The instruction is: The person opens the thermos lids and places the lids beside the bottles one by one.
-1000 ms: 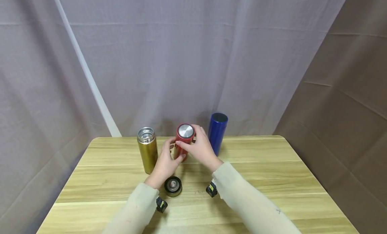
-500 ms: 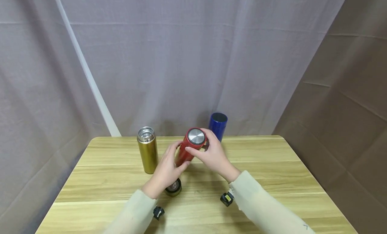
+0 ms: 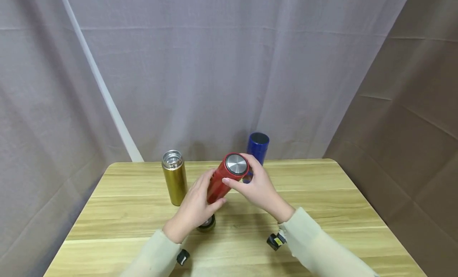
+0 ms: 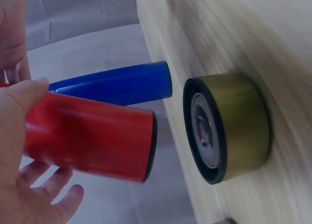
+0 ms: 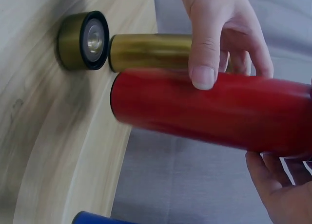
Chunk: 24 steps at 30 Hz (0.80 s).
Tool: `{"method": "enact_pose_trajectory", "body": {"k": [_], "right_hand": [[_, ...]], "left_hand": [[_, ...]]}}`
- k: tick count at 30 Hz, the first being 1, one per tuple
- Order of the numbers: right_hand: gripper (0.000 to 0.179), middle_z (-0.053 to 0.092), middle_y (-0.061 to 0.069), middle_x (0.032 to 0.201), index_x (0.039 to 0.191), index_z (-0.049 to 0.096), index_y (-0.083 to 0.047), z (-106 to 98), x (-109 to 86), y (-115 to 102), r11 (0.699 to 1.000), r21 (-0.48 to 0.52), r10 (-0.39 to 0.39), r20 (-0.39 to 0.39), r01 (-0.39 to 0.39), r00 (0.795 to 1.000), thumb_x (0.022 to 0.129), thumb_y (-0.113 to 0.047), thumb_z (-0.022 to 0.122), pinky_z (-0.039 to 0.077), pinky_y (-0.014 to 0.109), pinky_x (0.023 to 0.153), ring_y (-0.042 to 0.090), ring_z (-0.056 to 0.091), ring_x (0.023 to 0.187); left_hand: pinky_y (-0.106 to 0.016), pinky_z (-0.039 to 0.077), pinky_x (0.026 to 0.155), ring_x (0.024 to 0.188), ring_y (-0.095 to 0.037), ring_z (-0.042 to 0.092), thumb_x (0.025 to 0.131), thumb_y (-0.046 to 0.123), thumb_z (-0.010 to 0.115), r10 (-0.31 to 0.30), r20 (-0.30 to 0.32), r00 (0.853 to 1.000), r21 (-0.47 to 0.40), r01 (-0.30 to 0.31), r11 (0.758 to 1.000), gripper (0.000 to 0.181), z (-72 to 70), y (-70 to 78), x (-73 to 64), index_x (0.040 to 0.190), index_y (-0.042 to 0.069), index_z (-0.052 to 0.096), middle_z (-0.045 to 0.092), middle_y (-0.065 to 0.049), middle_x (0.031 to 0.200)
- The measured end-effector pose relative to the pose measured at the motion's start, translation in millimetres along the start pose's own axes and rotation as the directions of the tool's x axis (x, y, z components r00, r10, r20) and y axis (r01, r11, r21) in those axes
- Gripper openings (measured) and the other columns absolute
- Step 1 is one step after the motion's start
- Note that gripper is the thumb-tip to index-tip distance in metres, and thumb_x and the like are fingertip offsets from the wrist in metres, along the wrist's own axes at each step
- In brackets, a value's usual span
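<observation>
A red thermos (image 3: 219, 188) with a shiny metal-topped lid (image 3: 236, 164) is held off the table, leaning to the right. My left hand (image 3: 193, 207) is around its body, thumb in front. Near the lid, my right hand (image 3: 261, 191) grips the upper end between thumb and fingers. In the left wrist view the thermos's dark-edged base hangs clear of the wood. Below my left hand lies a gold cap (image 4: 243, 126), its inner side facing up, partly hidden in the head view. A gold thermos (image 3: 175, 185) stands uncapped to the left.
Behind my right hand stands a blue thermos (image 3: 257, 149) with a dark top, partly covered. The wooden table (image 3: 322, 213) ends at a grey curtain (image 3: 200, 90) at the back, and a brown cloth (image 3: 404, 149) hangs on the right.
Both hands have lifted the red thermos toward me and to the right, tilting it from nearly upright. It now covers more of the blue thermos, and my left hand more of the gold cap.
</observation>
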State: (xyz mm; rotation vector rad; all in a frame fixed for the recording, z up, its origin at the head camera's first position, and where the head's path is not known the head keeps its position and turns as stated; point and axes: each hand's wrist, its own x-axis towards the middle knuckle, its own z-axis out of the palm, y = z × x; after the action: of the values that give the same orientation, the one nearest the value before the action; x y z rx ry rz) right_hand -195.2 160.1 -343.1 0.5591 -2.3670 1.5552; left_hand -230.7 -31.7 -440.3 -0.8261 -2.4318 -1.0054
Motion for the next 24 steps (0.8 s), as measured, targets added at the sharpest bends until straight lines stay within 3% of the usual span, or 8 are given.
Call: {"method": "enact_pose_trajectory", "body": {"k": [11,16,20,24], "right_hand": [[0.054,0.060,0.008,0.118,0.129,0.051,-0.005,-2,-1.3,-5,0.984,0.179,0.002,0.056,-0.012,0.998,0.082,-0.006,0.076,0.052,0.043,0.088,0.022,0.061,0.104],[0.054,0.061,0.007,0.118,0.130,0.050,-0.008,0,0.9,7,0.976,0.212,0.029,0.089,-0.047,0.996,0.082,-0.006,0.075,0.053,0.041,0.085,0.022,0.062,0.103],[0.054,0.061,0.007,0.119,0.130,0.050,-0.011,0,2.6,26,0.976,0.213,0.019,0.123,-0.045,0.992,0.083,-0.007,0.075,0.053,0.043,0.087,0.023,0.062,0.105],[0.055,0.060,0.008,0.118,0.131,0.048,-0.014,-7,-0.8,38,0.987,0.154,0.031,0.151,-0.055,0.988,0.084,-0.011,0.075,0.054,0.038,0.083,0.024,0.061,0.104]], "left_hand": [[-0.038,0.050,0.090,0.110,-0.011,0.054,0.081,0.041,0.076,-0.011,-0.013,1.000,-0.099,0.010,0.995,0.084,-6.5,8.6,-0.8,0.148,0.030,0.028,0.050,0.008,0.130],[-0.036,0.050,0.090,0.109,-0.010,0.054,0.078,0.036,0.080,-0.027,-0.022,0.999,-0.131,0.024,0.991,0.085,-9.9,9.3,-4.1,0.147,0.032,0.030,0.051,0.008,0.129],[-0.034,0.051,0.086,0.105,-0.008,0.055,0.076,0.034,0.081,-0.028,-0.032,0.999,-0.113,0.024,0.993,0.085,-12.8,10.3,-7.6,0.147,0.034,0.033,0.054,0.009,0.125],[-0.035,0.049,0.086,0.102,-0.009,0.055,0.074,0.034,0.081,-0.001,-0.040,0.999,-0.021,0.000,1.000,0.084,-15.3,11.8,-11.5,0.147,0.031,0.037,0.057,0.007,0.120]]}}
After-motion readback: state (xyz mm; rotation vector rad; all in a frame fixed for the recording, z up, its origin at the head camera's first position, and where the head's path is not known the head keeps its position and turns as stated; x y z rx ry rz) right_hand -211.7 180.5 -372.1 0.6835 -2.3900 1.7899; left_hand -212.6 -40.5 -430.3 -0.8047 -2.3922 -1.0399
